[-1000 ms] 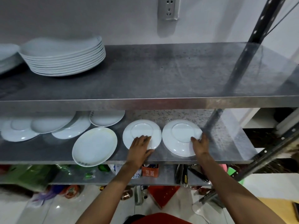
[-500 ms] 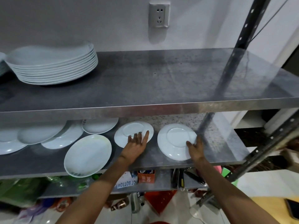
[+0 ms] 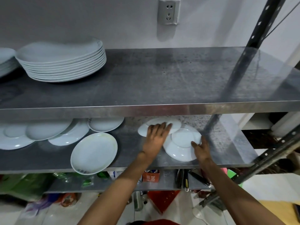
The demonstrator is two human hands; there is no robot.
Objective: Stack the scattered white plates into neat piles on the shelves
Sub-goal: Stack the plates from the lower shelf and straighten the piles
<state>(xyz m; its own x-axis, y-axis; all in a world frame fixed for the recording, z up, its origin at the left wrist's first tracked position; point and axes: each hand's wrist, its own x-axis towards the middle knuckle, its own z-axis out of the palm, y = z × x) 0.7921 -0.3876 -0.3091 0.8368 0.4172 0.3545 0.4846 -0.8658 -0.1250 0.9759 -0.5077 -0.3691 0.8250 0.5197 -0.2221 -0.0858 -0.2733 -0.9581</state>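
Head view of a two-tier steel rack during plate stacking. On the middle shelf (image 3: pixel 126 148), the left hand (image 3: pixel 156 135) lies flat, fingers spread, on a small white plate (image 3: pixel 173 123). That plate has slid rightward since half a second ago, and its right edge now overlaps the far rim of the second small plate (image 3: pixel 180 150). Earlier the two plates lay side by side with bare shelf between them. The right hand (image 3: pixel 200 149) rests open against the near right rim of the second plate, steadying it; neither hand is closed around a plate. The change suggests that the first pile on this shelf is being formed, with the left-hand plate only partly over its partner and not yet centred. To the left of the left hand, an oval plate (image 3: pixel 95 152) overhangs the shelf's front edge, and further loose plates (image 3: pixel 48 132) lie scattered beyond it. On the upper shelf (image 3: pixel 162 82), above and left of the hands, a finished stack (image 3: pixel 63 65) stands.
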